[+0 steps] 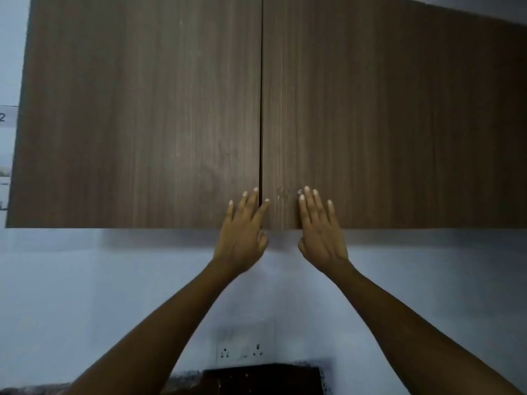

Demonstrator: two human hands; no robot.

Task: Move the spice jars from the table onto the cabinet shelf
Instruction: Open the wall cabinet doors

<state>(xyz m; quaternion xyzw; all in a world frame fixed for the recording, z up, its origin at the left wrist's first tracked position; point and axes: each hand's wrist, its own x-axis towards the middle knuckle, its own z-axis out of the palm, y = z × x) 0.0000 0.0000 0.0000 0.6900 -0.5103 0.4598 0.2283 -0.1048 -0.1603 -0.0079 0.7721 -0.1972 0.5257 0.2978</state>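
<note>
Both hands raised to the dark brown wood-grain wall cabinet: left hand (242, 226) lies flat with fingers spread on the lower right corner of the left cabinet door (142, 115), index tip crossing the centre seam; right hand (320, 228) lies flat, fingers apart, on the lower left corner of the right cabinet door (393, 115). Neither hand grips anything; palms open against the panels. Both doors closed, no handles visible. Spice jars not in view; the shelf is hidden behind the doors. Judgement: doors must be opened before any jar goes up. Risks: fingertips slipping off the handle-less lower edge, or a door swinging out towards the head, given the close stance. Below, a white double wall socket (242, 350) on the pale wall, and a dark surface (265, 380) at the near edge. Legible writing: a single "2" on a paper (4, 116) at far left; no brands seen.
</note>
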